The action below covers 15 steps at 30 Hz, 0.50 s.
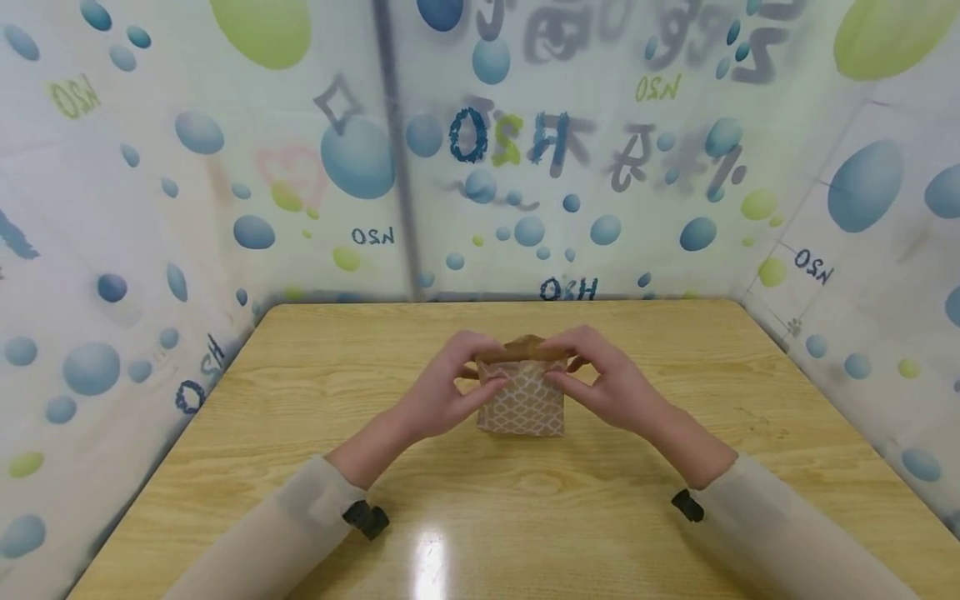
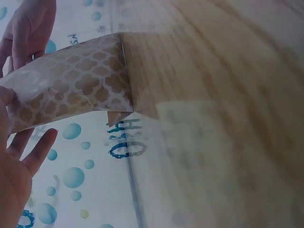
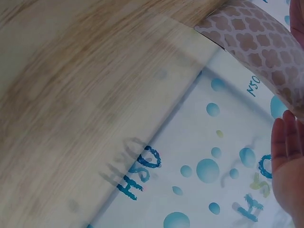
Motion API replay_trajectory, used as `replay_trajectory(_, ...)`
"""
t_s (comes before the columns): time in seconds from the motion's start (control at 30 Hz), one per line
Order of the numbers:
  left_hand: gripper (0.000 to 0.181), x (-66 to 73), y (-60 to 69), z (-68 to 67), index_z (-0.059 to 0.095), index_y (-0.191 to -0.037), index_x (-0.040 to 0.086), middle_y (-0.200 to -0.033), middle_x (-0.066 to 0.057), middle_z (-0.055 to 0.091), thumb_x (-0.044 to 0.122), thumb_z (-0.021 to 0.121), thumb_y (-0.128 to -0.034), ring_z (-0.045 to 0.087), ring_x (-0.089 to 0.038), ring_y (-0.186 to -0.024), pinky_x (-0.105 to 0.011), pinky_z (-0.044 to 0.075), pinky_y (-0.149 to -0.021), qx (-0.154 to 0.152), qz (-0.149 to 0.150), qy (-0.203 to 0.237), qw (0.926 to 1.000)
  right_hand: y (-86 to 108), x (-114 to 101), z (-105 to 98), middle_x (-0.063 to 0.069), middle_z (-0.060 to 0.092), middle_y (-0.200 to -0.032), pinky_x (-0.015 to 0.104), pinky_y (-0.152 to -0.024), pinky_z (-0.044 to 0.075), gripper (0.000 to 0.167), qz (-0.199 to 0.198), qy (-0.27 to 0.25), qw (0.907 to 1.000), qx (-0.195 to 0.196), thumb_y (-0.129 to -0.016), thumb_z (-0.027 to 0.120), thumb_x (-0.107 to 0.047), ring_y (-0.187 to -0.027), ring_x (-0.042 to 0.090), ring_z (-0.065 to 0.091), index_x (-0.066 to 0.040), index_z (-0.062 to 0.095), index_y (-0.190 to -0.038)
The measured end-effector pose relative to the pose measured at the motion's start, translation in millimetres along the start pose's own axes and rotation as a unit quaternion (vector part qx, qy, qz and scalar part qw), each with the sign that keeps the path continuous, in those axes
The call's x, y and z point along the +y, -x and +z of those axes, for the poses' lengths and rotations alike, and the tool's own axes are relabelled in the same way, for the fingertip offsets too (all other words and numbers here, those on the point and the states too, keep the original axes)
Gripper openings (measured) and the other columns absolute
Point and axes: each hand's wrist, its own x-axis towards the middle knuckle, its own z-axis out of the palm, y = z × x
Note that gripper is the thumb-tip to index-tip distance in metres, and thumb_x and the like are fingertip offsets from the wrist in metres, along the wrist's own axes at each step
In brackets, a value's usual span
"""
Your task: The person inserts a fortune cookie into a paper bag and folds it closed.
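A small brown paper bag [image 1: 525,404] with a white lattice pattern stands upright on the wooden table, its top edge open and plain brown inside. My left hand [image 1: 457,379] pinches the upper left corner of the bag, thumb on the front and fingers behind. At the upper right corner my right hand [image 1: 603,379] pinches it the same way. In the left wrist view the patterned side of the bag [image 2: 85,76] shows down to its base. The right wrist view catches the bag [image 3: 256,42] at the upper right, partly cut off by the frame.
The wooden table [image 1: 300,400] reaches to a white curtain [image 1: 300,225] printed with blue and green bubbles, which surrounds it on the far side and both flanks. Small black clips [image 1: 366,518] sit at the sleeve cuffs. Light glares near the table's front.
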Motion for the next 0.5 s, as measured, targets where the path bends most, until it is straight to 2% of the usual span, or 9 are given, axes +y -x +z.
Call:
replay_trajectory(0.13,0.036,-2.5,2.1,0.7,0.066,-0.133,0.009,-0.129,-0.012,0.06,0.001,0.077,-0.1,0.063,-0.021,-0.107,-0.028,0.065,-0.081,-0.003,0.027,-0.026,0.9993,0.5,0.6,1.1,0.004,0.068,-0.123,0.03,-0.084,0.061,0.038,-0.038,0.01,0.9992,-0.001,-0.098,0.079,0.001,-0.107,0.015,0.062,-0.014,0.074,-0.133)
replay_trajectory(0.27,0.034,-4.3,2.3,1.3,0.067,-0.132,0.008,-0.129,-0.012,0.059,0.002,0.077,-0.1004,0.063,-0.021,-0.109,-0.026,0.064,-0.083,-0.005,0.046,-0.04,0.9981,0.7,0.7,1.6,0.004,0.066,-0.12,0.026,-0.08,0.058,0.035,-0.045,0.013,0.9989,0.002,-0.097,0.079,0.002,-0.099,0.012,0.062,-0.015,0.077,-0.128)
replay_trajectory(0.5,0.032,-3.5,-0.5,1.5,0.068,-0.127,0.007,-0.127,-0.013,0.059,-0.002,0.077,-0.0986,0.064,-0.022,-0.105,-0.027,0.064,-0.082,0.0,0.076,-0.051,0.9958,-0.2,0.8,0.6,0.003,0.065,-0.12,0.027,-0.077,0.057,0.033,-0.048,0.02,0.9986,-0.006,-0.098,0.079,0.003,-0.099,0.012,0.062,-0.015,0.078,-0.125)
